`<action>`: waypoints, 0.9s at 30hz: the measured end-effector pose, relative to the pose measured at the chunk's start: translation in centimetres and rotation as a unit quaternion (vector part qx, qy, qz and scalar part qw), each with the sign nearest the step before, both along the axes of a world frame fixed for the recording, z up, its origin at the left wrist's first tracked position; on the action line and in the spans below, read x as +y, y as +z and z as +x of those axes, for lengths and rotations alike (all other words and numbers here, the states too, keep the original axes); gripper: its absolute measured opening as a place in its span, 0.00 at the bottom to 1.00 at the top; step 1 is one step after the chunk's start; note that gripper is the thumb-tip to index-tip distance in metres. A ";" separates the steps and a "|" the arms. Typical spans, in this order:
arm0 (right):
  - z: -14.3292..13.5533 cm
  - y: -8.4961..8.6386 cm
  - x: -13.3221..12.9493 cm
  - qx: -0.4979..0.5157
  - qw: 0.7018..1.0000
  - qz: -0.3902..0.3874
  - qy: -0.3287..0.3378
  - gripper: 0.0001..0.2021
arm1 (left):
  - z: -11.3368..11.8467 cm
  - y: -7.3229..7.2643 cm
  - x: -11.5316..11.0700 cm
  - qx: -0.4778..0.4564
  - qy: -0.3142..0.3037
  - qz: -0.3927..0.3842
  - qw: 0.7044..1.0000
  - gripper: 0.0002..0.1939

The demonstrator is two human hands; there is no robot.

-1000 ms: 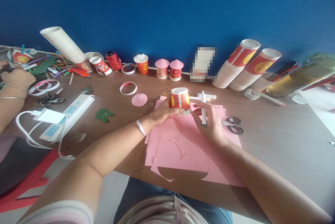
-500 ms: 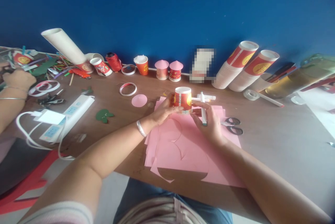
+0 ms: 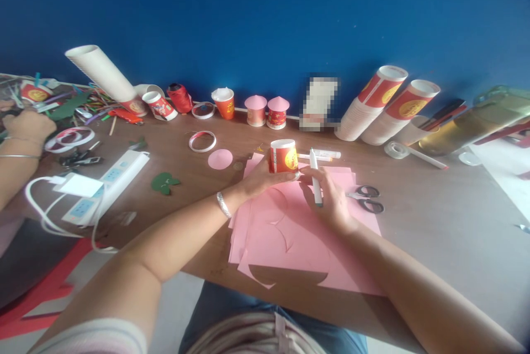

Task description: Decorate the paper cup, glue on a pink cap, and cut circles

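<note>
Above the far part of the flat pink sheets [image 3: 285, 243], the left hand [image 3: 265, 174] curls around a rounded red-and-yellow paper cup [image 3: 284, 157]; the right hand [image 3: 333, 202], fingers partly bent, grips a slim white pen [image 3: 316, 180]. Beyond the sheets, leftward, an orange cup [image 3: 225, 108] holds a white wad [image 3: 221, 93].

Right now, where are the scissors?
In the head view, the scissors lie right of centre, at the edge of the pink paper, beside the right hand.
</note>
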State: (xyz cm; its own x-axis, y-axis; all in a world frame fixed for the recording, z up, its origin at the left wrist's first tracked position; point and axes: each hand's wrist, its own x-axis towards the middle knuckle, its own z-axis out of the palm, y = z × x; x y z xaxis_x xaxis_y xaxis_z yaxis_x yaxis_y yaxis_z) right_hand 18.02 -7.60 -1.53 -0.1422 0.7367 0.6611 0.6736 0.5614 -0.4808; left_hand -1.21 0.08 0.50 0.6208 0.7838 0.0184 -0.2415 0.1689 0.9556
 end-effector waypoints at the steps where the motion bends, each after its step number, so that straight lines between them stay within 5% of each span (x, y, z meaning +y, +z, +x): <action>1: -0.1 0.1 0.0 -0.009 1.000 0.010 0.003 0.14 | 0.0 0.1 0.0 0.004 0.004 -0.002 1.000 0.23; 19: 0.2 -0.3 -0.5 -0.028 0.996 0.028 0.083 0.15 | -0.2 0.0 0.3 -0.006 -0.006 -0.048 0.999 0.26; 27: 0.6 0.1 -0.4 -0.022 0.997 0.038 0.062 0.13 | 0.0 -0.7 0.5 -0.016 0.017 -0.042 0.999 0.18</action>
State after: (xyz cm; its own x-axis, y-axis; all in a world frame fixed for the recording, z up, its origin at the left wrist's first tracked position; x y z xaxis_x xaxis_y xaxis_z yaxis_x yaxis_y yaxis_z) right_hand 18.66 -7.97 -1.46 -0.2587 0.6601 0.7052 0.6162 0.6751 -0.4058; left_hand -1.17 0.60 -0.25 0.5942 0.8038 -0.0282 -0.2786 0.2386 0.9303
